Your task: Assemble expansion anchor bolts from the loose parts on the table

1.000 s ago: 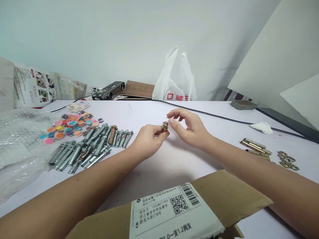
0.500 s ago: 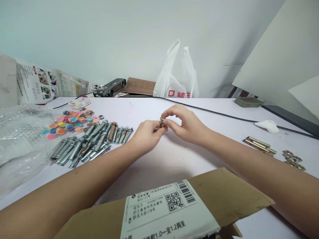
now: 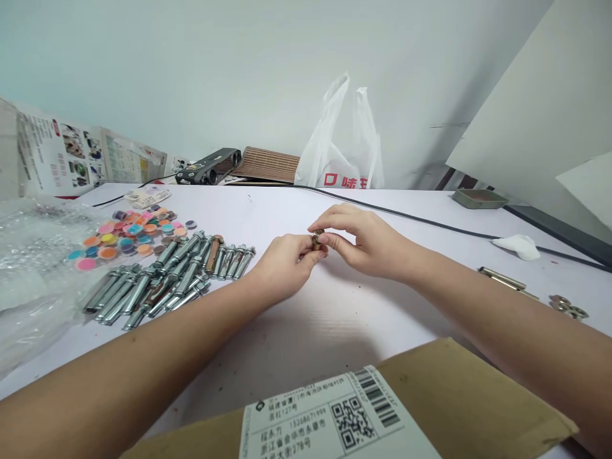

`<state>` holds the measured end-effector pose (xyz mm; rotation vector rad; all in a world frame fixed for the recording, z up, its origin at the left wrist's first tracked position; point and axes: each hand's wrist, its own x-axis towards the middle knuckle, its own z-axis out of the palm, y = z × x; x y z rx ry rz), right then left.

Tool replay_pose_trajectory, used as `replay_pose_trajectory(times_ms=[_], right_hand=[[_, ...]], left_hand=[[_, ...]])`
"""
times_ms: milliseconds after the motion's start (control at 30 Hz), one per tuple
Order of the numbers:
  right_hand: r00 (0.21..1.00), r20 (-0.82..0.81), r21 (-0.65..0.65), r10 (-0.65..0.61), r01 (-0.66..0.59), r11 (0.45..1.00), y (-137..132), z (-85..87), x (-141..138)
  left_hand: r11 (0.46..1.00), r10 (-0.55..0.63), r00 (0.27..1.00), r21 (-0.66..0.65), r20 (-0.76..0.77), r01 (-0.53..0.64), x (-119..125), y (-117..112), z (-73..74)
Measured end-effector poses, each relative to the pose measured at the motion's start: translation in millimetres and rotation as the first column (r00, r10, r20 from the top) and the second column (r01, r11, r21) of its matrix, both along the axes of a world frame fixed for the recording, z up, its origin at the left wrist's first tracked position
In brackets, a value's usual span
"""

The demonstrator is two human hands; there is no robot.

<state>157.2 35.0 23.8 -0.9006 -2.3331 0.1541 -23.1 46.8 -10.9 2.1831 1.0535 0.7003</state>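
My left hand (image 3: 287,266) is closed around a brass-coloured bolt, most of it hidden inside the fingers. At its top sits a brass nut (image 3: 316,238), gripped between the thumb and a fingertip of my right hand (image 3: 367,242). The two hands nearly touch above the middle of the white table. Left of them lies a pile of silver expansion bolts (image 3: 165,280), with one copper-coloured bolt (image 3: 215,252) among them. Beyond my right forearm are metal sleeves (image 3: 504,279) and loose nuts and washers (image 3: 568,306), partly covered by the arm.
An open cardboard box (image 3: 471,389) with a shipping label stands at the near edge. Colourful discs (image 3: 136,231) and bubble wrap (image 3: 38,255) lie left. A black cable (image 3: 406,215) crosses behind my hands. At the back stands a white plastic bag (image 3: 335,153); a crumpled tissue (image 3: 519,246) lies right.
The fingers of my right hand have shifted around the nut, and the nut looks tilted now. The camera view has moved slightly, so the box sits lower in the picture.
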Motion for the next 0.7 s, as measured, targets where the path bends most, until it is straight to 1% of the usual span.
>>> replay_pose_trajectory(times_ms=[100, 133, 200, 267, 333, 400, 467, 567, 633, 700], right_hand=[[0.990, -0.012, 0.069, -0.143, 0.144, 0.987, -0.2, -1.9, -0.8], [0.984, -0.022, 0.085, -0.177, 0.178, 0.980, -0.4, -2.9, -0.8], [0.975, -0.033, 0.076, -0.220, 0.222, 0.972, -0.9, -4.5, 0.1], [0.978, -0.039, 0.019, -0.205, 0.206, 0.978, -1.1, -4.6, 2.5], [0.990, -0.041, -0.036, -0.131, 0.130, 0.991, -0.7, -3.5, 5.4], [0.998, -0.032, -0.049, -0.047, 0.045, 0.998, -0.2, -1.8, 7.1], [1.000, -0.007, -0.042, -0.015, 0.015, 0.999, 0.0, -0.2, 6.5], [0.997, 0.031, 0.026, -0.070, 0.069, 0.997, -1.7, 1.4, 2.0], [0.987, 0.045, 0.104, -0.156, 0.151, 0.983, -4.1, 2.2, -1.4], [0.969, 0.057, 0.142, -0.241, 0.231, 0.963, -7.2, 3.4, -2.9]], left_hand=[[1.000, 0.010, 0.999, 0.004, 0.030, -0.010, 0.5, -2.0, 1.0], [1.000, 0.016, 0.999, 0.003, 0.033, -0.016, 0.7, -2.6, 1.2], [0.999, 0.031, 0.999, -0.013, 0.023, -0.030, 0.8, -3.3, 1.5], [0.999, 0.034, 0.999, -0.033, 0.017, -0.034, 0.5, -3.4, 1.3], [0.999, 0.020, 1.000, -0.036, 0.018, -0.020, 0.0, -3.0, 0.8], [1.000, 0.002, 1.000, -0.025, 0.008, -0.002, -0.3, -2.4, 0.6], [1.000, 0.002, 1.000, -0.016, -0.017, -0.002, -0.1, -2.3, 1.1], [1.000, 0.018, 0.999, 0.018, -0.047, -0.017, 1.5, -4.0, 3.7], [0.998, 0.037, 0.997, 0.061, -0.075, -0.033, 2.6, -6.1, 5.8], [0.994, 0.048, 0.994, 0.100, -0.095, -0.038, 3.2, -8.3, 7.1]])
